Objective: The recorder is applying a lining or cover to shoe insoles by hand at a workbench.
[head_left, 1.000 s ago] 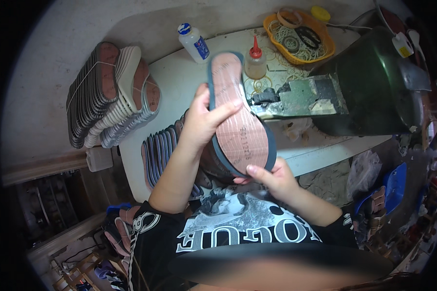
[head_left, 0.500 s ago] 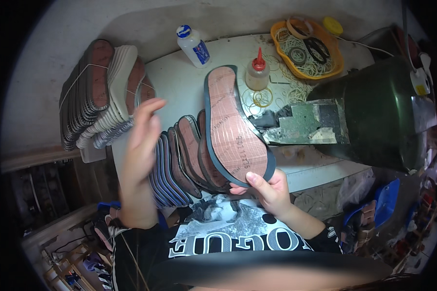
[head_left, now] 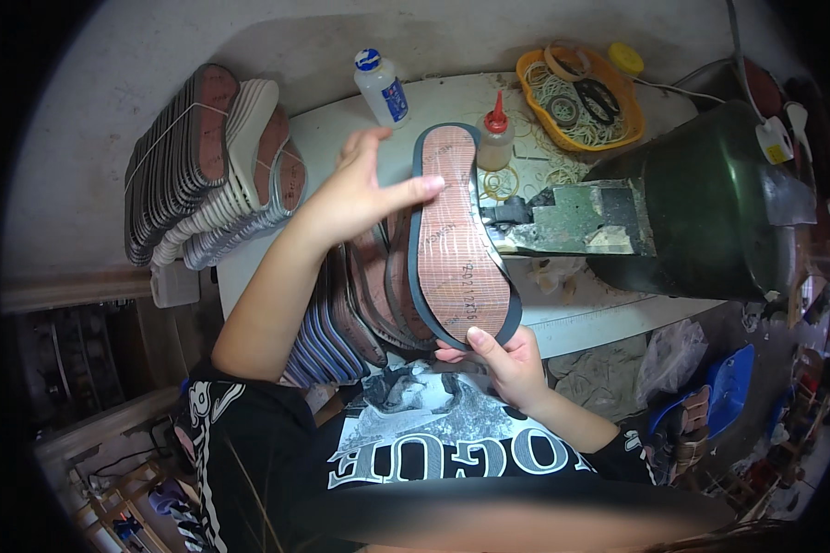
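A shoe insole (head_left: 456, 249) with a pinkish, grid-marked face and a dark grey-blue border is held face up over the table. My right hand (head_left: 507, 361) grips its wide near end, thumb on top and fingers beneath. My left hand (head_left: 369, 180) is open, fingers spread beyond the insole's left edge. Its thumb reaches over the pink face near the narrower far end; whether it touches cannot be told. The insole's right edge lies beside the dark tip of a green machine's arm (head_left: 572, 221). Below my left forearm, a row of similar insoles (head_left: 346, 323) stands on edge, partly hidden.
Tied bundles of insoles (head_left: 180, 166) lean at the far left. A white bottle (head_left: 383, 92) and a red-tipped squeeze bottle (head_left: 495, 143) stand behind. An orange basket (head_left: 576, 146) holds rubber bands and tape rolls. The machine's green body (head_left: 701, 203) fills the right side.
My left hand has swung right and inward, from over the left side to the insole. The insole stands a little more upright in view, still in my right hand.
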`<state>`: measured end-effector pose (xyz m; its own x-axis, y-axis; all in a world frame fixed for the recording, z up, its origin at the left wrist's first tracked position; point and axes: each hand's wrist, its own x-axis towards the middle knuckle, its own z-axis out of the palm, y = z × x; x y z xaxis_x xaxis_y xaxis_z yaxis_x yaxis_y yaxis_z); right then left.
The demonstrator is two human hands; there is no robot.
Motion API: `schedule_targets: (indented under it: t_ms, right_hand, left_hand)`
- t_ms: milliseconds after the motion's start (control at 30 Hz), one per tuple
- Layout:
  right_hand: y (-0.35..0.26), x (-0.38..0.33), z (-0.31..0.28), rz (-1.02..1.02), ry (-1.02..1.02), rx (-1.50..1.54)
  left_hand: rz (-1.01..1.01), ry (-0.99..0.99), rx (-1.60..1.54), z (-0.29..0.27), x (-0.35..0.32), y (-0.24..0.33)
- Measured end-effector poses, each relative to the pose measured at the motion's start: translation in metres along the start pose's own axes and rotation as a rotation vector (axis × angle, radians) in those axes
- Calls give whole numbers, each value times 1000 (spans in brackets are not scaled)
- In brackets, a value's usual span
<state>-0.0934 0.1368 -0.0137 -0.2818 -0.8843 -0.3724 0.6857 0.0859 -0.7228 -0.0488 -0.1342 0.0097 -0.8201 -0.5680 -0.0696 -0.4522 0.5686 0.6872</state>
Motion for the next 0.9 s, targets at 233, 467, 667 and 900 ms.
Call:
schedule_targets:
  t_ms: [233, 467, 667, 900]
  right_hand:
    - [2, -2, 2, 17, 21, 133]
    - [-9, 1, 1, 49, 59, 93]
    - [-16, 13, 7, 60, 127, 129]
    - [-32, 27, 19, -10, 156, 151]
  left_hand:
    - [-280, -490, -1112, 25, 16, 5]
    - [-358, -506, -1145, 32, 21, 16]
    - [-340, -509, -1098, 29, 37, 11]
    - [471, -324, -138, 14, 62, 22]
